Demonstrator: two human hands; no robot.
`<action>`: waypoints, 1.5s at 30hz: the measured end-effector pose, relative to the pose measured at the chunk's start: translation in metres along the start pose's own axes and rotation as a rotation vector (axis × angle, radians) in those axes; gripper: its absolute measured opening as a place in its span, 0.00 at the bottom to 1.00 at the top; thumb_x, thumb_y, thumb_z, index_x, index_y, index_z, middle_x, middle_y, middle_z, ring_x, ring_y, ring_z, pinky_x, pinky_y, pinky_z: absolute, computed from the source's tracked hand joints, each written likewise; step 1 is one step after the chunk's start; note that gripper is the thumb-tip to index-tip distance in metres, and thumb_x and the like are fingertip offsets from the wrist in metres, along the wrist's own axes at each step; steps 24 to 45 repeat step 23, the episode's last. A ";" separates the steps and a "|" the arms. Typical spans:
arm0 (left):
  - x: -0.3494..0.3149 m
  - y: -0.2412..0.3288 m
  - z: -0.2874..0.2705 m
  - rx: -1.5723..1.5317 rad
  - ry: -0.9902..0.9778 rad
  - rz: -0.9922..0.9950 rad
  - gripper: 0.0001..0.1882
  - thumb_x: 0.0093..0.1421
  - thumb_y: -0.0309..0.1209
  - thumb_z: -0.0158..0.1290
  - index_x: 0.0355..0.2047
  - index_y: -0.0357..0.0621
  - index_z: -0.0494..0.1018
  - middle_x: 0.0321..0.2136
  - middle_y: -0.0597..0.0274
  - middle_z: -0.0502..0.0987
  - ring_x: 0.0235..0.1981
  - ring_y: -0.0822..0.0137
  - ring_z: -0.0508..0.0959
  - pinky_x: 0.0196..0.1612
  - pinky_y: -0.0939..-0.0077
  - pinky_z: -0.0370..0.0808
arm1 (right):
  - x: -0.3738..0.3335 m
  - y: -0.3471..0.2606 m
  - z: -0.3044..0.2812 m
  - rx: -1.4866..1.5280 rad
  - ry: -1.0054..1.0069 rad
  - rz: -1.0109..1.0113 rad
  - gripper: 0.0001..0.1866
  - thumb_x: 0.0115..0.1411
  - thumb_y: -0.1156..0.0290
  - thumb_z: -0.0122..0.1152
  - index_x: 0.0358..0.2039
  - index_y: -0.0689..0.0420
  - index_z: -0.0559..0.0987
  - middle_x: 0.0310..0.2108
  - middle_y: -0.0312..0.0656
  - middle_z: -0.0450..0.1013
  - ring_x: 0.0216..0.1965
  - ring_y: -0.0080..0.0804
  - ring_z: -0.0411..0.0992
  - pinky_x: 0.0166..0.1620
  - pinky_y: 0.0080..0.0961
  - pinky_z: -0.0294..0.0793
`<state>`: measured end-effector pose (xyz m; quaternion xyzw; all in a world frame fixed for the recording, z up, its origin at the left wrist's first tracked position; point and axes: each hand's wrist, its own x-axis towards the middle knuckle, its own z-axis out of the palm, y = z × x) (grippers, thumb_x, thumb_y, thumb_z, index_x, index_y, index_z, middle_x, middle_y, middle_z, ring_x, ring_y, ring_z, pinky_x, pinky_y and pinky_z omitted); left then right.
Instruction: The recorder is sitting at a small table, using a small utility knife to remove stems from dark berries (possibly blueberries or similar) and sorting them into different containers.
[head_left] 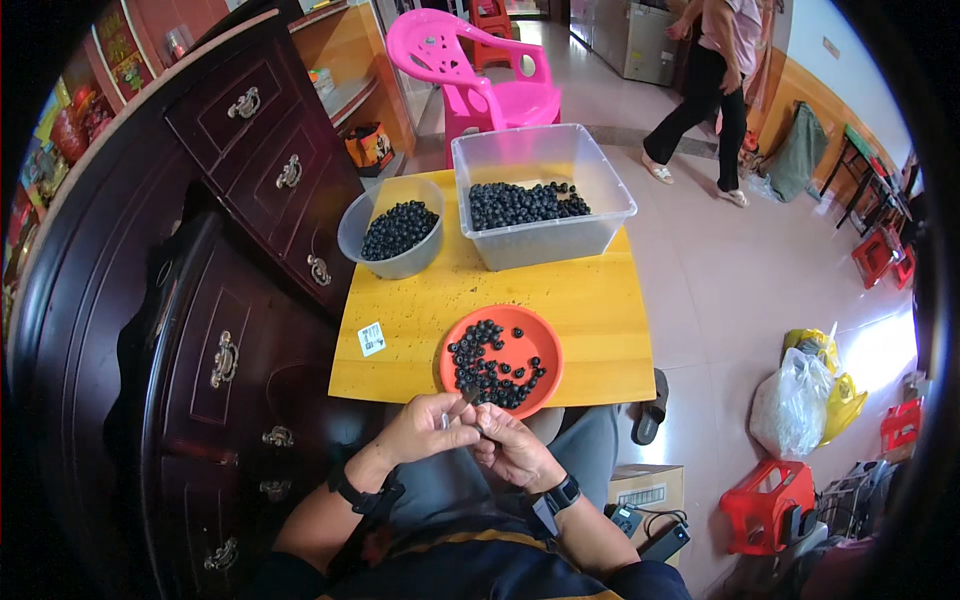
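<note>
My left hand [425, 432] is closed around a slim tool with a dark flat tip [466, 397] and a pale, clear-looking handle. Its fingertips meet those of my right hand [512, 447], which is closed in a pinch; what lies in that pinch is too small and covered to make out. Both hands are above my lap at the table's near edge. Just beyond them sits a round orange-red plate [540, 345] with many small round black pieces [490, 375], some showing a ring-like opening.
Farther back on the yellow table [400, 310] stand a round clear tub [405, 262] and a larger rectangular clear bin [555, 240], both holding black pieces. A white label [371, 339] lies at left. Dark drawers [260, 360] line the left; a pink chair [500, 95] and a walking person [715, 90] are beyond.
</note>
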<state>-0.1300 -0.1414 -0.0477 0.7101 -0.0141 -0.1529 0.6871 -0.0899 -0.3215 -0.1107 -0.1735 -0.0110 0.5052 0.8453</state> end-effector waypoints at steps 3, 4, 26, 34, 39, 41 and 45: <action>0.002 -0.001 0.000 0.113 0.037 0.097 0.09 0.57 0.28 0.62 0.34 0.40 0.74 0.26 0.73 0.74 0.28 0.81 0.71 0.32 0.82 0.70 | 0.003 0.004 -0.005 -0.004 0.004 -0.023 0.10 0.66 0.63 0.56 0.41 0.55 0.74 0.26 0.31 0.68 0.24 0.16 0.63 0.27 0.12 0.65; 0.002 0.006 0.001 0.136 0.048 0.073 0.08 0.57 0.28 0.62 0.33 0.40 0.74 0.26 0.73 0.74 0.29 0.82 0.71 0.33 0.83 0.70 | 0.005 0.004 -0.005 -0.021 0.028 -0.008 0.08 0.66 0.63 0.55 0.40 0.53 0.74 0.26 0.29 0.68 0.24 0.15 0.65 0.27 0.11 0.66; 0.079 0.092 -0.132 0.974 0.823 0.297 0.22 0.55 0.36 0.61 0.44 0.33 0.73 0.27 0.60 0.78 0.28 0.69 0.78 0.35 0.73 0.75 | 0.001 0.003 -0.006 0.235 0.139 0.052 0.17 0.69 0.63 0.47 0.53 0.60 0.70 0.53 0.51 0.71 0.50 0.39 0.73 0.50 0.30 0.76; 0.079 0.092 -0.132 0.974 0.823 0.297 0.22 0.55 0.36 0.61 0.44 0.33 0.73 0.27 0.60 0.78 0.28 0.69 0.78 0.35 0.73 0.75 | 0.001 0.003 -0.006 0.235 0.139 0.052 0.17 0.69 0.63 0.47 0.53 0.60 0.70 0.53 0.51 0.71 0.50 0.39 0.73 0.50 0.30 0.76; 0.079 0.092 -0.132 0.974 0.823 0.297 0.22 0.55 0.36 0.61 0.44 0.33 0.73 0.27 0.60 0.78 0.28 0.69 0.78 0.35 0.73 0.75 | 0.001 0.003 -0.006 0.235 0.139 0.052 0.17 0.69 0.63 0.47 0.53 0.60 0.70 0.53 0.51 0.71 0.50 0.39 0.73 0.50 0.30 0.76; 0.079 0.092 -0.132 0.974 0.823 0.297 0.22 0.55 0.36 0.61 0.44 0.33 0.73 0.27 0.60 0.78 0.28 0.69 0.78 0.35 0.73 0.75 | 0.001 0.003 -0.006 0.235 0.139 0.052 0.17 0.69 0.63 0.47 0.53 0.60 0.70 0.53 0.51 0.71 0.50 0.39 0.73 0.50 0.30 0.76; 0.079 0.092 -0.132 0.974 0.823 0.297 0.22 0.55 0.36 0.61 0.44 0.33 0.73 0.27 0.60 0.78 0.28 0.69 0.78 0.35 0.73 0.75 | 0.001 0.003 -0.006 0.235 0.139 0.052 0.17 0.69 0.63 0.47 0.53 0.60 0.70 0.53 0.51 0.71 0.50 0.39 0.73 0.50 0.30 0.76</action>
